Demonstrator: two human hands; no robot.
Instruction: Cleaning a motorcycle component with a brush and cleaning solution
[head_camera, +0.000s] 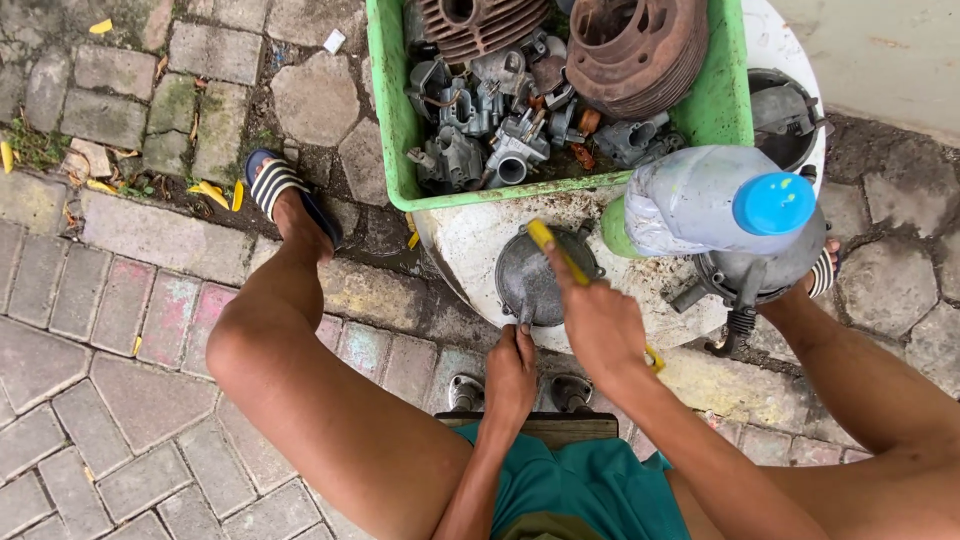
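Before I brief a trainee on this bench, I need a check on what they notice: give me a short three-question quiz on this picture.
1. True or false: the right hand holds a yellow-handled tool over the round cover.
2. What colour is the crate of engine parts?
3. The left hand grips: A) the cover's near edge, B) the bottle, C) the crate.

Key: 1 true; 2 green; 3 A.

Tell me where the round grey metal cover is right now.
The round grey cover sits on the white basin, centre of the head view, just below the green crate, between both hands.
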